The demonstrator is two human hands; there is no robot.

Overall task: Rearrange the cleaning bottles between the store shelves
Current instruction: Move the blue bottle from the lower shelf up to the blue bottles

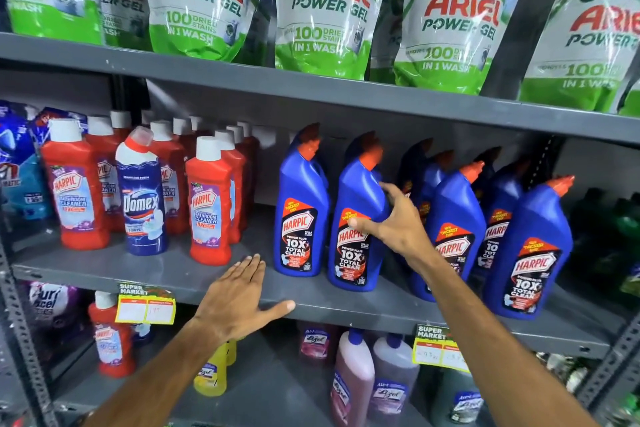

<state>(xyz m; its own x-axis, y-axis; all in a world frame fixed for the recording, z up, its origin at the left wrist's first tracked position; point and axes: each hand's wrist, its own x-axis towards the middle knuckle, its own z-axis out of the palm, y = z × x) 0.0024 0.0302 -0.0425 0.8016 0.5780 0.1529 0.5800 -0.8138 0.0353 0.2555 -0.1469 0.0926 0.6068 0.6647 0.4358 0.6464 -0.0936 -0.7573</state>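
Observation:
Several blue Harpic bottles with orange caps stand on the grey middle shelf point(207, 274). My right hand point(391, 218) wraps the side of the second blue Harpic bottle point(360, 191) from the left, thumb on its label, fingers behind. Another blue Harpic bottle point(301, 204) stands just left of it. My left hand point(242, 298) lies flat on the shelf's front edge with fingers spread, holding nothing. To the left stand red Harpic bathroom cleaner bottles point(209, 204) and a blue Domex bottle point(143, 198).
Green and white Ariel Power Gel pouches point(322, 10) fill the top shelf. The lower shelf holds a red Harpic bottle point(110, 340), a yellow bottle point(211, 374) and pink Lizol bottles point(353, 378). Yellow price tags point(145, 308) hang from the shelf edge. Dark green bottles point(620, 225) stand at the far right.

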